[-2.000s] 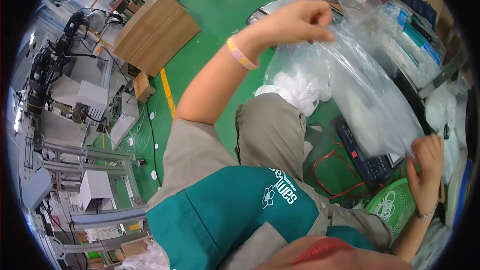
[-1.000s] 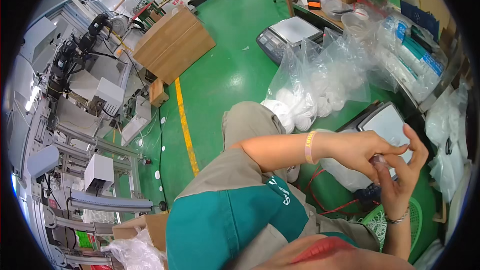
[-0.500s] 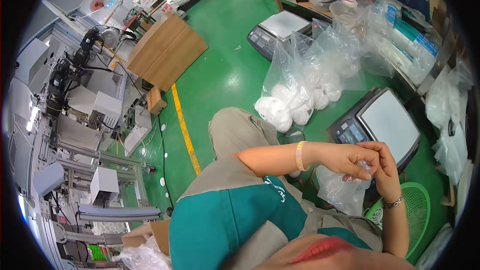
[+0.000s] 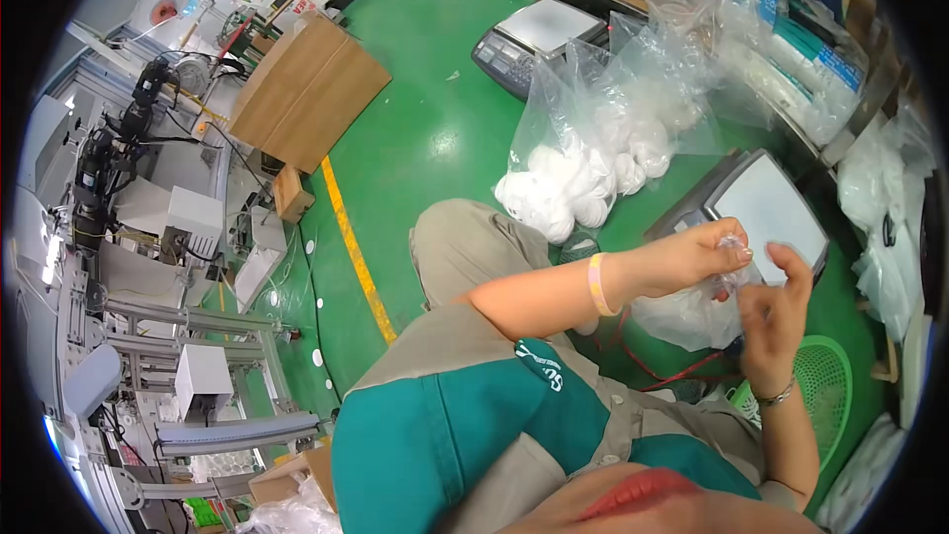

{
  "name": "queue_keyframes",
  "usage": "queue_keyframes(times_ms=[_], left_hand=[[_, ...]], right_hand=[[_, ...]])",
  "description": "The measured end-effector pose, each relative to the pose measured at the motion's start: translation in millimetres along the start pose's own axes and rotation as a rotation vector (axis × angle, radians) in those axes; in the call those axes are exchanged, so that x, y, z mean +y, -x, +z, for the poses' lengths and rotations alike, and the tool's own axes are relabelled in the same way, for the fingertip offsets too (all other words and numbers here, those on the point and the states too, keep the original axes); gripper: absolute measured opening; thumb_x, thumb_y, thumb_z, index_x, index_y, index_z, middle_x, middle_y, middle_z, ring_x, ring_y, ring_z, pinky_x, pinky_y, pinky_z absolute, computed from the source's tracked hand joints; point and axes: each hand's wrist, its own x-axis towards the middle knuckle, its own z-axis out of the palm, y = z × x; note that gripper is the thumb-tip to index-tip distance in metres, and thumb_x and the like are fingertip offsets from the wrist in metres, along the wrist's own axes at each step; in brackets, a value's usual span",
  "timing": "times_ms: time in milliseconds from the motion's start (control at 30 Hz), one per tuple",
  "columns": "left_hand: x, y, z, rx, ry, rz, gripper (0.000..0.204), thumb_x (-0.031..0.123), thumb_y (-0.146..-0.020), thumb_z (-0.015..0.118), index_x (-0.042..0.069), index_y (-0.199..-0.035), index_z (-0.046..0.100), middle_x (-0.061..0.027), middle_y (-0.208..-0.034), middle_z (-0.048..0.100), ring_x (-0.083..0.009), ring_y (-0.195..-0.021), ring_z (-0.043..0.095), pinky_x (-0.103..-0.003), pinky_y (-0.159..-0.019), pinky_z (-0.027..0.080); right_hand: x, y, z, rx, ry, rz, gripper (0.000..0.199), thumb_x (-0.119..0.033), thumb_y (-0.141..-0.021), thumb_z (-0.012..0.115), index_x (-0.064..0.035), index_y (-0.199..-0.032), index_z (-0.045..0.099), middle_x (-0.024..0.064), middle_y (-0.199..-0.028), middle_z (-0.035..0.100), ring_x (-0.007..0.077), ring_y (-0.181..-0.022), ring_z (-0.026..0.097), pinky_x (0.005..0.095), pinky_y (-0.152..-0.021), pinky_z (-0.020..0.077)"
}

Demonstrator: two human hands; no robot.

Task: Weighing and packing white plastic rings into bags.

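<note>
The left hand [image 4: 692, 259] and right hand [image 4: 776, 321] pinch the gathered top of a small clear bag [image 4: 692, 311]; its contents are probably white pieces, too blurred to tell. The bag hides the weighing scale's [image 4: 761, 208] lower front. The green basket [image 4: 820, 386] lies partly behind the right wrist.

Scale [image 4: 766, 213] right of bag of pads [image 4: 603, 153], basket [image 4: 825, 386] nearer.

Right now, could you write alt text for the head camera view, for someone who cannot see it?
Seen from above, a seated person's left hand and right hand pinch the neck of a small clear plastic bag of white pieces. Ahead on the green floor stand a bigger clear bag of white round pads and two weighing scales; grey machinery lines the left.
</note>
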Motion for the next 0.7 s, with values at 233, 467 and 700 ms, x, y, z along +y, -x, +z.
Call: queue_keyframes(times_ms=[233, 467, 700], left_hand=[[20.8, 11.6, 14.7, -0.162, -0.725, 0.126, 0.022, 0.0, -0.074, 0.053, 0.004, -0.092, 0.042, -0.0088, -0.084, 0.053, -0.0194, -0.075, 0.054, -0.031, -0.062, 0.041], [8.6, 13.0, 9.3, 0.049, -1.241, 0.568, 0.033, 0.0, -0.062, 0.06, 0.005, -0.092, 0.047, -0.0106, -0.084, 0.051, -0.0291, -0.078, 0.052, -0.036, -0.064, 0.045], [9.4, 4.2, 10.4, 0.087, -1.368, 0.963, 0.021, 0.01, -0.06, 0.068, 0.008, -0.064, 0.048, -0.0055, -0.082, 0.05, -0.0217, -0.07, 0.053, -0.032, -0.057, 0.044]], right_hand=[[9.9, 1.0, 5.8, -0.143, -0.563, 0.353, 0.044, 0.002, -0.061, 0.057, -0.0025, -0.104, 0.05, 0.0214, -0.127, 0.043, 0.0348, -0.117, 0.044, 0.0372, -0.097, 0.034], [9.7, -4.9, 4.7, -0.318, -0.342, 0.355, 0.021, -0.007, -0.072, 0.057, 0.0018, -0.09, 0.055, 0.011, -0.083, 0.057, 0.0239, -0.072, 0.054, 0.0296, -0.066, 0.0418], [24.8, 17.3, -9.6, -0.411, -0.933, 0.753, 0.057, -0.056, -0.087, 0.038, -0.0023, -0.084, 0.056, 0.0002, -0.078, 0.053, 0.0082, -0.069, 0.044, 0.0216, -0.06, 0.0346]])
